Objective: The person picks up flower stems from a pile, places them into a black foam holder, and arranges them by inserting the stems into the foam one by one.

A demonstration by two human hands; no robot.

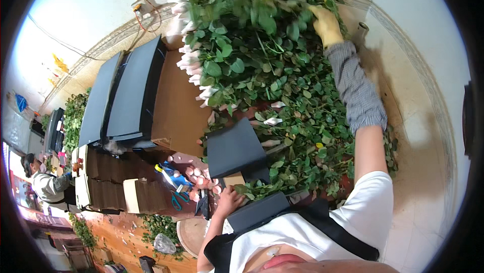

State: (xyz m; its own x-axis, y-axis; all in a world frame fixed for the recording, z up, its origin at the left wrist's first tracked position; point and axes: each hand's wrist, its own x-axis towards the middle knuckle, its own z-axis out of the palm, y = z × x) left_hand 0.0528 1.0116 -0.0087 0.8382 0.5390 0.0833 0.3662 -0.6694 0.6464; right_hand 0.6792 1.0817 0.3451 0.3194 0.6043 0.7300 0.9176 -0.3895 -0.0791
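Observation:
A deep pile of leafy flower stems (297, 91) fills the middle and far side, many with pale pink-white sleeved buds (189, 61) along the left. My right hand (326, 25), in a yellow glove with a checked sleeve above it, is closed around stems at the pile's far right; the leaves beside it are blurred. My left hand (231, 200) is bare and rests low by a brown cardboard piece (234, 179), fingers slightly apart. Close to it lie a dark grey sheet (236, 147) and another dark panel (259, 211) against my body.
Tall dark panels (132, 94) stand left beside a brown cardboard sheet (179, 104). Stacked cardboard (108, 180), blue-handled scissors (179, 200) and scattered pink petals (199, 176) lie nearer. Another person (48, 185) works at far left. A wall (423, 26) bounds the right.

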